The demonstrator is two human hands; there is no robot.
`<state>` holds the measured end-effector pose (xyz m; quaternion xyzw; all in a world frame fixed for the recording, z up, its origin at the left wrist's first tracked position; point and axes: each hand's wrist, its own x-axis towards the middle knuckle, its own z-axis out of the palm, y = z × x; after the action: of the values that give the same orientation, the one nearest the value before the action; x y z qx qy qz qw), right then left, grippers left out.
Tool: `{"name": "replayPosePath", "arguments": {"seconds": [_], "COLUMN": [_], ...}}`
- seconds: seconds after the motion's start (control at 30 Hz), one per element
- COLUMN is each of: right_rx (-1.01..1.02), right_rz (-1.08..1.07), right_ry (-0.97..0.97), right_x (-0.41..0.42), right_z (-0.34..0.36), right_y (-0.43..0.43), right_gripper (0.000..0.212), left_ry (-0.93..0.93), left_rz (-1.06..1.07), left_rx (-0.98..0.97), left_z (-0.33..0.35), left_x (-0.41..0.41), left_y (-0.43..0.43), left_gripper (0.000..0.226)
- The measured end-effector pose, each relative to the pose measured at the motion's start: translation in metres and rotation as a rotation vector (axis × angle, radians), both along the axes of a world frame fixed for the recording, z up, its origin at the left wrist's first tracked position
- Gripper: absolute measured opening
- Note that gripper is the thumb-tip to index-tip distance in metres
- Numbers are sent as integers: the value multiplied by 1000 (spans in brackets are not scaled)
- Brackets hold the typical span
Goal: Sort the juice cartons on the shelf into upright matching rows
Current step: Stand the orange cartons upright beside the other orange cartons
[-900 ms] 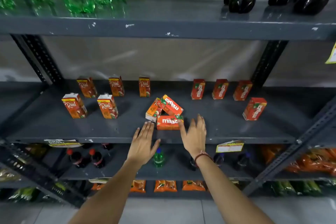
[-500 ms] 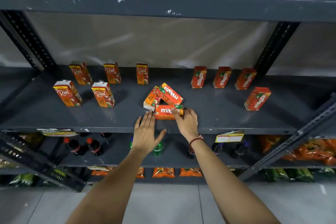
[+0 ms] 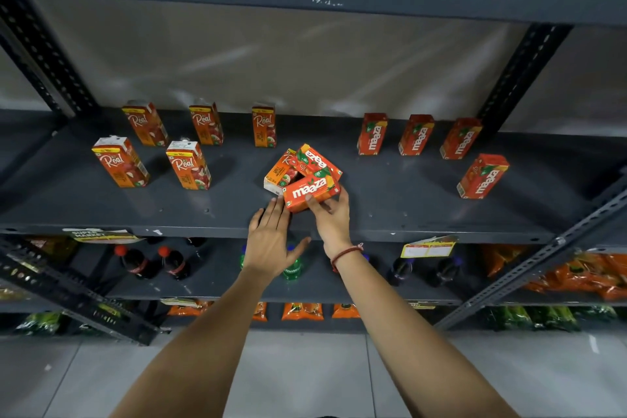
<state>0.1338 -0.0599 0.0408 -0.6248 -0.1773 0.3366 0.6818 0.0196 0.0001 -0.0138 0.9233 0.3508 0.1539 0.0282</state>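
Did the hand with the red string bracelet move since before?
Yes. The right hand went forward over the shelf edge, which it hung short of earlier, and now grips the lying Maaza carton in the pile.

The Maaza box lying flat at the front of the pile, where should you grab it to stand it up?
Grip the front Maaza carton across its long narrow sides, coming from the near shelf edge. It lies flat with its broad face up, and other cartons crowd behind it. The right hand already has fingers there; the left hand rests open beside it.
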Motion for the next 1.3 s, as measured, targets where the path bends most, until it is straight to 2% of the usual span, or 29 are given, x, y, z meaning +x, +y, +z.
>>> {"name": "replayPosePath", "arguments": {"seconds": [0.13, 0.27, 0.4, 0.57, 0.77, 1.0, 1.13, 1.3], "right_rx": [50, 83, 40, 5, 1, -12, -1, 44], "right_rz": [28, 197, 332, 434, 455, 454, 422, 307], "right_ry": [75, 64, 56, 9, 10, -11, -25, -62], "right_x": [0, 15, 28, 31, 34, 41, 55, 97], "right_z": [2, 9, 18, 24, 25, 25, 26, 30], "right_y": [2, -3, -8, -19, -24, -22, -26, -45], "right_gripper": [49, 24, 37, 19, 19, 40, 34, 37], "left_ry": [48, 54, 29, 33, 78, 90, 104, 90], "left_rz": [1, -10, -15, -23, -11, -10, 0, 27], "left_rx": [13, 6, 3, -13, -32, -53, -46, -66], "left_z": [1, 3, 3, 5, 7, 10, 10, 11], "left_x": [0, -1, -2, -2, -2, -3, -2, 2], "left_y": [0, 0, -2, -1, -2, -4, -4, -8], "left_gripper": [76, 77, 78, 81, 84, 83, 87, 94]}}
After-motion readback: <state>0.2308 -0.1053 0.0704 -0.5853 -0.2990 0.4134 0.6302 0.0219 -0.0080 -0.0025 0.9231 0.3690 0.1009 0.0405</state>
